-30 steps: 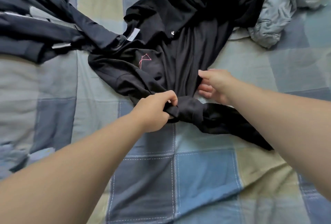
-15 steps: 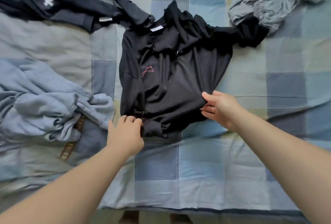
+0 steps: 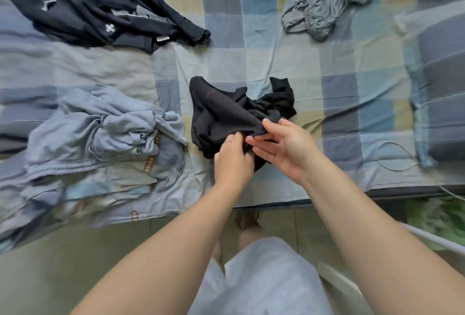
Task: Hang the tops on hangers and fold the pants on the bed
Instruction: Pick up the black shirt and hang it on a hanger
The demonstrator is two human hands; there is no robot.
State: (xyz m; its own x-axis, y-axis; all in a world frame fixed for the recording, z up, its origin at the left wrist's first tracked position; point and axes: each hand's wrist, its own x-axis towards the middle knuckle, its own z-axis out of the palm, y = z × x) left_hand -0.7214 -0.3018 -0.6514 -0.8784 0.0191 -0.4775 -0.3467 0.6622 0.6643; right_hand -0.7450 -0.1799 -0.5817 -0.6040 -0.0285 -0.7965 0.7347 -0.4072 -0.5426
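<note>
A black top [image 3: 226,110] is bunched up near the bed's front edge, lifted toward me. My left hand [image 3: 232,161] grips its lower fabric, fingers curled into the cloth. My right hand [image 3: 284,148] pinches the hem between thumb and fingers, with the palm turned up. Both hands meet at the same bunch of fabric. No hanger is in view.
A light blue garment [image 3: 105,136] lies crumpled on the left. A dark navy garment [image 3: 95,7] with white marks sits at the far left. A grey garment [image 3: 324,0] lies at the far right, beside a pillow [image 3: 442,93]. The checked bedsheet [image 3: 251,45] covers the bed; floor lies below.
The black top was spread flat; now it is gathered into a bunch and pulled toward the bed's edge. Both hands have come together on it, and the view has backed away.
</note>
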